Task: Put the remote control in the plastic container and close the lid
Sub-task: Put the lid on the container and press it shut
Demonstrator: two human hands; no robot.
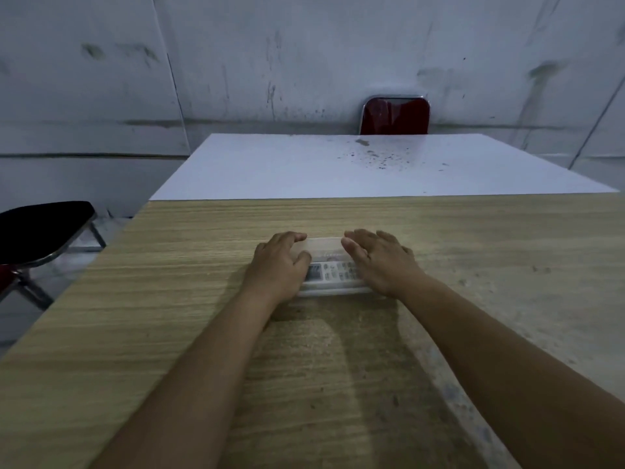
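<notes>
A clear plastic container (333, 291) sits on the wooden table, its translucent lid (324, 247) lying over the top. Through the plastic I see a white remote control (334, 270) with a small screen and rows of buttons, lying crosswise inside. My left hand (280, 262) rests flat on the lid's left end, fingers spread over the far corner. My right hand (378, 262) lies flat on the right end in the same way. Both palms hide the container's side edges, so I cannot tell whether the lid is fully seated.
The wooden table (203, 299) meets a white table (304, 167) behind it. A red chair (394, 116) stands beyond the white table by the wall. A black chair seat (40, 228) with metal legs is off the left edge.
</notes>
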